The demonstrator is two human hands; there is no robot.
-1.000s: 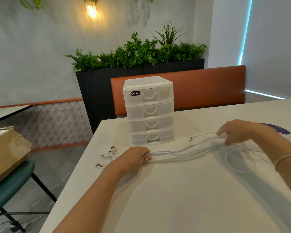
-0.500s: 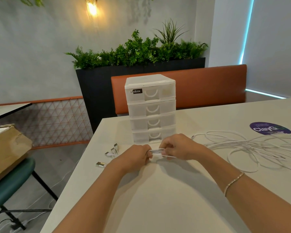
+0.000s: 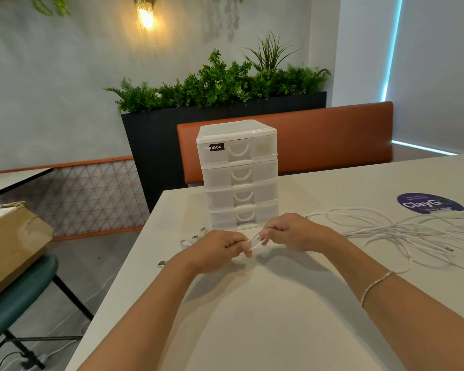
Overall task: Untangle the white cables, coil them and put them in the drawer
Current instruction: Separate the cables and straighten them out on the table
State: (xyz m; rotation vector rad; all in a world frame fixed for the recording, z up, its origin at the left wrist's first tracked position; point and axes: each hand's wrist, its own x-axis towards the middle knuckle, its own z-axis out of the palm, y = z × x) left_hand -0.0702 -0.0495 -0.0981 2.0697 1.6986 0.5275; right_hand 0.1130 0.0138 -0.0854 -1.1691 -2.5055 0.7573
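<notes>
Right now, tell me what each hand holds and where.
Both hands pinch the white cables near their plug ends: left hand, right hand. The rest lies loose on the table.

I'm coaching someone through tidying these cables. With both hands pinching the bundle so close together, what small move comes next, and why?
Probably slide the right hand rightward along the cables, while the left hand holds the ends. The loops on the table are loose and crossed, and the drawers are all closed.
</notes>
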